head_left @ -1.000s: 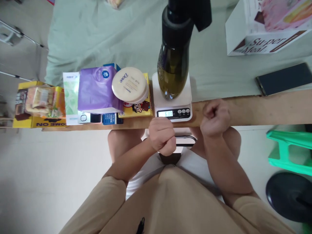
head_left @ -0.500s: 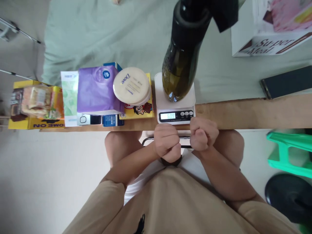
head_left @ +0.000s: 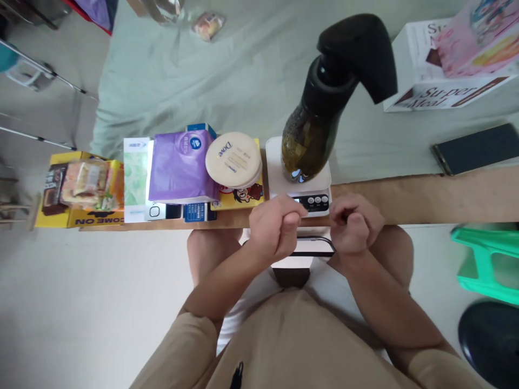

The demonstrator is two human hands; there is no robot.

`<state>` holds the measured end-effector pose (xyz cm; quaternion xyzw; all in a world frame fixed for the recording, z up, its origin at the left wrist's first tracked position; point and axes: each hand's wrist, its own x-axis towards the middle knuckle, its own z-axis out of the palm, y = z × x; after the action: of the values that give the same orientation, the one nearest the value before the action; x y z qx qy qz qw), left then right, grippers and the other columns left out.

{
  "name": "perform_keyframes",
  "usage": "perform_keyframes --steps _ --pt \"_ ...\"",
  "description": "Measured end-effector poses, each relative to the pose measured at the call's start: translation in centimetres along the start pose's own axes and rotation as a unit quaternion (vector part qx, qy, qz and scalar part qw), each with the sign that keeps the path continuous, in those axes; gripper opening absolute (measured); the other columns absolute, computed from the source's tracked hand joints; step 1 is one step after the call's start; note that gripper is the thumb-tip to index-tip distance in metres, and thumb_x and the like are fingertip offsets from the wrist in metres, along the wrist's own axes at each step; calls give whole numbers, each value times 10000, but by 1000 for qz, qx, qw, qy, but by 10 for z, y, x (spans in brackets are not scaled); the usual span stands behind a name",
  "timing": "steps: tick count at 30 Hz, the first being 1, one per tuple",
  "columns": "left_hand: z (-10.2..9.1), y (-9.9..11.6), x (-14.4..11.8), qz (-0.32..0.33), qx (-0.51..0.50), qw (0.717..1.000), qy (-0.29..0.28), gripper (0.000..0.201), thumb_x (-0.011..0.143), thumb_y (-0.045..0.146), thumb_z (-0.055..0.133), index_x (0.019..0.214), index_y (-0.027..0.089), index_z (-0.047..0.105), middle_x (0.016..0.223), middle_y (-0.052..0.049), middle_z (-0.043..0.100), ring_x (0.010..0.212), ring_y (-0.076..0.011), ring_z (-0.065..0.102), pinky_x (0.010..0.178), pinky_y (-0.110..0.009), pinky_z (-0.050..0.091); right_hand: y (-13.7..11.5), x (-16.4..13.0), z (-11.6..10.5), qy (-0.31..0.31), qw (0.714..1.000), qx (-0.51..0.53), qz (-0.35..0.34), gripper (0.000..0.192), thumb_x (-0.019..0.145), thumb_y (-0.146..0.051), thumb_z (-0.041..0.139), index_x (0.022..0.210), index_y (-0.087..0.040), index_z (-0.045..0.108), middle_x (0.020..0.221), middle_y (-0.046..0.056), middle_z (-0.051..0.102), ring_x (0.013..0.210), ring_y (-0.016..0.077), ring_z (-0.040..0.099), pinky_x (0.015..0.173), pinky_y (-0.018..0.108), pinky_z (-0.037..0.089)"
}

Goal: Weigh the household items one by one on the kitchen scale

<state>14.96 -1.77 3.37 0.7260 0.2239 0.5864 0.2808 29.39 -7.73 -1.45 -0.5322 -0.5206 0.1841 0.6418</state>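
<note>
A dark green spray bottle (head_left: 312,135) with a black trigger head stands upright on a small white kitchen scale (head_left: 298,183) at the front edge of the wooden board (head_left: 425,194). My left hand (head_left: 275,224) is curled into a loose fist just in front of the scale, covering part of its display. My right hand (head_left: 354,224) is also curled shut, to the right of the scale's buttons. Neither hand holds anything. Both hover over my lap, close together.
Left of the scale lie a round Dove tin (head_left: 234,159), a purple tissue pack (head_left: 180,165), a yellow cartoon box (head_left: 239,197) and a yellow snack box (head_left: 79,189). A dark phone (head_left: 474,148) and a white Super Meal carton (head_left: 441,70) sit right. A green stool (head_left: 486,256) stands on the floor.
My right fist came in from the board's right toward the scale. My left hand rose to the scale's front and now hides part of its display. The view shifted downward.
</note>
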Motion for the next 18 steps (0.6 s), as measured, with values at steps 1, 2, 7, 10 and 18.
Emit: perform_keyframes --steps 1,2,7,10,18 --pt "-2 2 3 -7 9 1000 12 237 1074 218 436 920 181 611 670 31 560 608 -75 536 590 -202 447 -3 3 2 28 999 22 8 309 1004 -434 500 803 -228 612 674 -8 536 486 113 417 448 291 298" --pt "-3 5 6 -10 22 999 24 213 1059 159 431 973 182 625 713 25 588 660 -79 574 640 -203 485 -8 6 6 59 997 43 15 197 980 -393 557 901 -239 650 732 -7 573 506 111 456 454 284 337" --pt "-3 10 6 -55 63 996 25 372 1022 322 460 1371 214 533 1330 -111 575 1310 -240 603 1129 -452 539 -38 37 19 62 997 26 40 361 897 -402 695 1237 -310 611 1152 48 626 1094 212 678 906 391 588" --pt "0 7 -5 -107 27 992 -61 699 1026 528 393 1624 202 238 1675 -186 278 1609 -361 289 1298 -585 342 -44 56 25 12 999 6 43 504 882 -432 703 1348 -350 530 1378 61 558 1328 251 599 1070 471 562" --pt "-1 -1 -17 -141 -36 980 -136 757 1053 602 234 1688 260 6 1794 -150 14 1678 -363 123 1347 -593 235 -25 64 39 -59 989 -61 123 753 796 -459 810 1413 -364 388 1437 50 608 1238 223 683 1089 464 602"
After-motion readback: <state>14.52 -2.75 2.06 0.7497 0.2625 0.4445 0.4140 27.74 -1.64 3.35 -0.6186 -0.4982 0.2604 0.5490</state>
